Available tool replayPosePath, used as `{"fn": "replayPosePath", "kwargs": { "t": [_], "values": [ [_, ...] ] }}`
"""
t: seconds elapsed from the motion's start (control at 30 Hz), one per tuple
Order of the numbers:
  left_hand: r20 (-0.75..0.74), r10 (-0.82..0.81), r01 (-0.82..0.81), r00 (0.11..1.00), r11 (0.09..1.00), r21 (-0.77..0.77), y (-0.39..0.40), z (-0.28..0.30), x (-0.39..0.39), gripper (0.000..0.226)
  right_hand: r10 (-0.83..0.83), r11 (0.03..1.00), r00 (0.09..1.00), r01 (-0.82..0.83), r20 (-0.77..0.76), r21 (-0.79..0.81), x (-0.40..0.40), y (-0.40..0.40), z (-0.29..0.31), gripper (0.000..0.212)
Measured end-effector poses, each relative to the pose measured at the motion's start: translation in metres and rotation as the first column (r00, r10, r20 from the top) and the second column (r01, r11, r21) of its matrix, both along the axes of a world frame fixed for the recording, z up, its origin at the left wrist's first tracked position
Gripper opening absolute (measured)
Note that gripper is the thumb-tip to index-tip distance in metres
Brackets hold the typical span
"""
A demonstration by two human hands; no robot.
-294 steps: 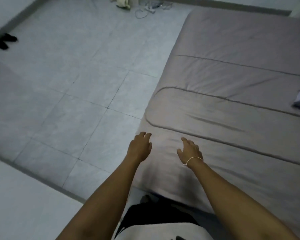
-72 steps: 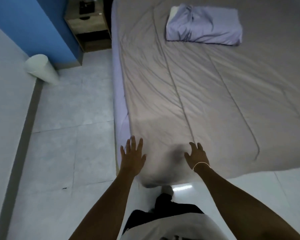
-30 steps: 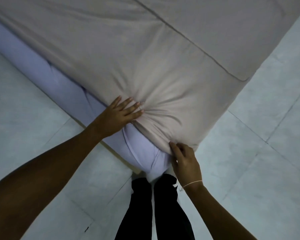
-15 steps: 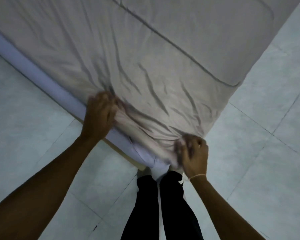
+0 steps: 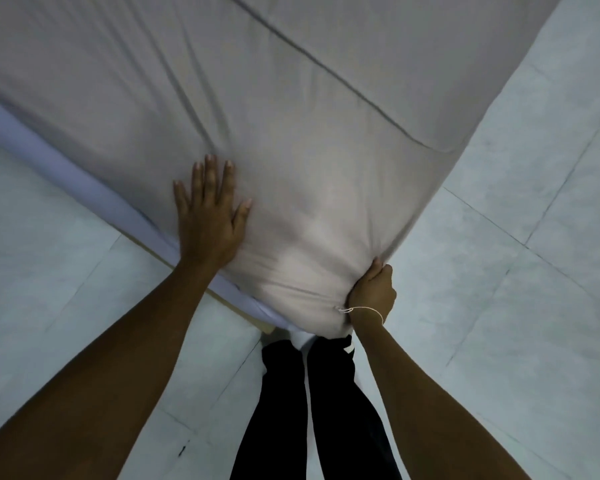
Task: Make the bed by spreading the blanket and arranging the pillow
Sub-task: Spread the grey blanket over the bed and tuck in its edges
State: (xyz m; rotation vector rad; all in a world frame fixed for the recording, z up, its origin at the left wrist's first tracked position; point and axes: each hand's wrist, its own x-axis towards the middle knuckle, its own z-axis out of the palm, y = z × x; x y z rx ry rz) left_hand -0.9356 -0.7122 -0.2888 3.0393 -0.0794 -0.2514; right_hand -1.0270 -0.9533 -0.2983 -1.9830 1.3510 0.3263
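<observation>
Left hand (image 5: 210,216) lies flat and open on the blanket (image 5: 291,98); beside it my right hand (image 5: 373,292) closes, it seems, around the blanket corner.

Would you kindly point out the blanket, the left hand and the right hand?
blanket (image 5: 326,98), head view, flat top.
left hand (image 5: 208,216), head view, back of hand.
right hand (image 5: 373,289), head view, back of hand.

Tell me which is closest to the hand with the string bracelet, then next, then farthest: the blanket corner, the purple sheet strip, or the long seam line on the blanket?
From the right hand:
1. Blanket corner: gripped in it.
2. Purple sheet strip: left, along the bed's edge.
3. Seam line: farther up the blanket.
</observation>
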Motion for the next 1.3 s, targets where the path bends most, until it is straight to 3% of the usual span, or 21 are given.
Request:
{"fn": "replayPosePath", "kwargs": {
  "t": [0.07, 0.13, 0.2, 0.23, 0.33, 0.4, 0.47, 0.57, 0.63, 0.7, 0.73, 0.77, 0.8, 0.87, 0.97, 1.1, 1.2, 1.27, 1.3],
  "values": [
    [-0.006, -0.024, 0.024, 1.000, 1.000, 0.011, 0.003, 0.002, -0.007, 0.066, 0.014, 1.000, 0.999, -0.014, -0.046, -0.009, -0.004, 0.004, -0.004, 0.048],
    [-0.027, -0.034, 0.035, 0.999, 0.999, 0.021, 0.005, 0.006, -0.009, 0.066, -0.090, 0.996, 0.995, 0.090, -0.038, -0.018, 0.002, 0.009, -0.006, 0.045],
    [-0.043, -0.031, 0.032, 0.999, 0.999, 0.021, 0.006, 0.010, -0.006, 0.066, -0.201, 0.973, 0.977, 0.207, 0.069, -0.103, 0.007, 0.006, -0.007, 0.040],
    [-0.037, -0.035, 0.036, 0.999, 0.999, 0.012, 0.005, 0.012, -0.001, 0.066, -0.181, 0.965, 0.973, 0.204, 0.142, -0.163, 0.009, 0.002, -0.005, 0.045],
    [0.055, -0.073, 0.076, 0.996, 0.995, -0.059, -0.016, 0.021, 0.036, 0.063, 0.190, 0.952, 0.924, -0.090, 0.332, -0.294, 0.028, -0.003, 0.002, 0.062],
    [0.123, -0.121, 0.132, 0.985, 0.988, -0.084, -0.039, 0.022, 0.064, 0.061, 0.446, 0.877, 0.828, -0.328, 0.339, -0.352, 0.044, 0.002, -0.004, 0.060],
    [0.125, -0.181, 0.192, 0.976, 0.978, -0.083, -0.060, 0.013, 0.073, 0.061, 0.534, 0.830, 0.774, -0.404, 0.340, -0.383, 0.051, 0.002, -0.018, 0.056],
    [0.063, -0.221, 0.224, 0.973, 0.973, -0.047, -0.078, -0.003, 0.043, 0.064, 0.456, 0.886, 0.775, -0.344, 0.438, -0.312, 0.049, -0.004, -0.034, 0.052],
    [0.036, -0.244, 0.246, 0.969, 0.968, -0.047, -0.079, -0.003, 0.011, 0.065, 0.289, 0.957, 0.846, -0.246, 0.449, -0.152, 0.039, -0.016, -0.041, 0.054],
    [0.024, -0.341, 0.342, 0.940, 0.939, -0.027, -0.074, 0.002, -0.022, 0.066, -0.007, 0.994, 0.974, -0.018, 0.226, 0.110, 0.025, -0.033, -0.049, 0.060],
    [0.019, -0.386, 0.386, 0.922, 0.922, -0.011, -0.071, 0.005, -0.033, 0.066, -0.041, 0.985, 0.996, 0.028, 0.077, 0.167, 0.018, -0.042, -0.050, 0.061],
    [0.009, -0.418, 0.418, 0.908, 0.909, 0.001, -0.068, 0.007, -0.042, 0.066, -0.003, 0.988, 1.000, 0.002, 0.011, 0.156, 0.012, -0.052, -0.050, 0.060],
    [-0.006, -0.439, 0.439, 0.898, 0.898, 0.010, -0.066, 0.008, -0.045, 0.066, 0.043, 0.994, 0.998, -0.047, 0.038, 0.100, 0.013, -0.062, -0.048, 0.058],
    [-0.012, -0.463, 0.463, 0.886, 0.886, -0.007, -0.067, 0.010, -0.034, 0.063, 0.155, 0.988, 0.966, -0.151, 0.205, -0.036, 0.038, -0.077, -0.029, 0.057],
    [0.077, -0.395, 0.401, 0.915, 0.910, -0.104, -0.087, 0.015, 0.021, 0.060, 0.338, 0.940, 0.840, -0.283, 0.425, -0.189, 0.111, -0.081, 0.002, 0.056],
    [0.116, -0.210, 0.227, 0.971, 0.960, -0.162, -0.116, 0.010, 0.097, 0.062, 0.610, 0.791, 0.668, -0.483, 0.426, -0.376, 0.169, -0.073, 0.003, 0.051],
    [0.078, -0.190, 0.196, 0.979, 0.977, -0.080, -0.121, -0.005, 0.097, 0.064, 0.570, 0.821, 0.713, -0.466, 0.409, -0.331, 0.143, -0.092, -0.034, 0.051],
    [0.072, -0.193, 0.198, 0.978, 0.978, -0.065, -0.119, -0.009, 0.073, 0.064, 0.423, 0.905, 0.818, -0.401, 0.389, -0.142, 0.111, -0.107, -0.058, 0.057],
    [0.072, -0.214, 0.219, 0.974, 0.974, -0.062, -0.118, -0.008, 0.056, 0.064, 0.354, 0.933, 0.889, -0.357, 0.290, -0.044, 0.096, -0.113, -0.064, 0.061]
  ]
}}
